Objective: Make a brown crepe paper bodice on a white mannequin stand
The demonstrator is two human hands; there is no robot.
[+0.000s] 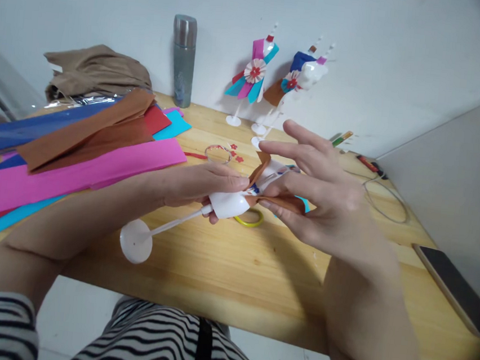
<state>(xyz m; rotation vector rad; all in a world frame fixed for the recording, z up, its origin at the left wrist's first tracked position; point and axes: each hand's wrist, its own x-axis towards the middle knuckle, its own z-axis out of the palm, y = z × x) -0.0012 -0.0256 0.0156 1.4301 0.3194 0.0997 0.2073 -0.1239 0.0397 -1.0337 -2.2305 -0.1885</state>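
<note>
My left hand [205, 185] is closed around a small white dress form [229, 204], tilted on its side over the table. Its thin stand and round base [136, 241] point toward the lower left. A brown paper strip [284, 202] wraps the dress form, with a bit of dark blue beside it. My right hand [320, 182] pinches the brown strip between thumb and finger, while its other fingers stick up. Both hands partly hide the wrapped part. Below them on the table lies a yellow ring [249, 221], partly covered.
Coloured paper sheets [140, 162] are piled at left, near a brown cloth [98, 70] and a flask [183, 64]. Several decorated dress forms [254, 71] stand against the wall. A clear tape roll [218, 154], small red flowers [234, 153], a cable [383, 213] and a phone [454, 285] lie around.
</note>
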